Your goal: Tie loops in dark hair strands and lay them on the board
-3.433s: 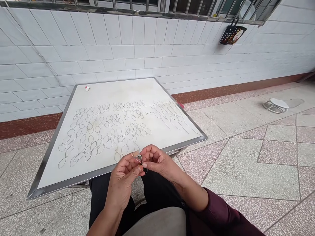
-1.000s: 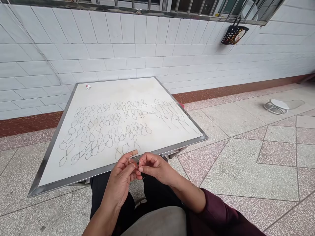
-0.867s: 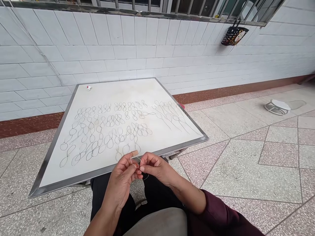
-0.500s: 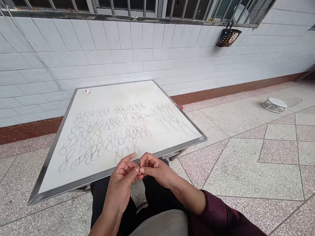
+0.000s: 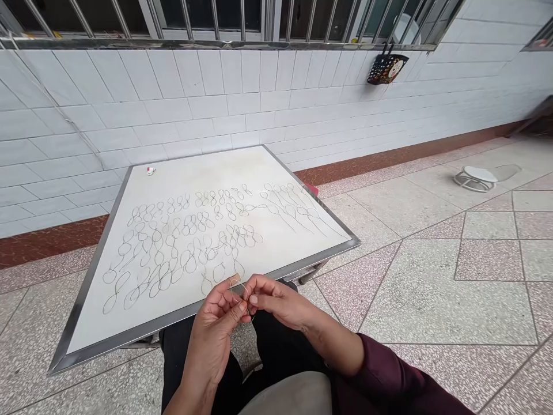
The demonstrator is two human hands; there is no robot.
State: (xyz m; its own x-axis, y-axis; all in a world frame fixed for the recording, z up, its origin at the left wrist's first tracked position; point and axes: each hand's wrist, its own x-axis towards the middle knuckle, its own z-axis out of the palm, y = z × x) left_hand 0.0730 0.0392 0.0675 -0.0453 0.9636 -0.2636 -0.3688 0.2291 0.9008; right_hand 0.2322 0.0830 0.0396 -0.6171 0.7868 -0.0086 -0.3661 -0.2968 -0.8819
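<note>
Between left grip (image 5: 212,331) and right (image 5: 283,301): loop (image 5: 243,285)

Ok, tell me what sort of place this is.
Probably a yard or porch outside a building: a barred window, a white tiled wall below it, and a speckled floor.

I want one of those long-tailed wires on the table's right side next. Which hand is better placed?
Probably the right hand: it is nearer the long-tailed wires, while the left hand is farther off. Both hold the wire loop, though, so the right would likely have to let go first.
</note>
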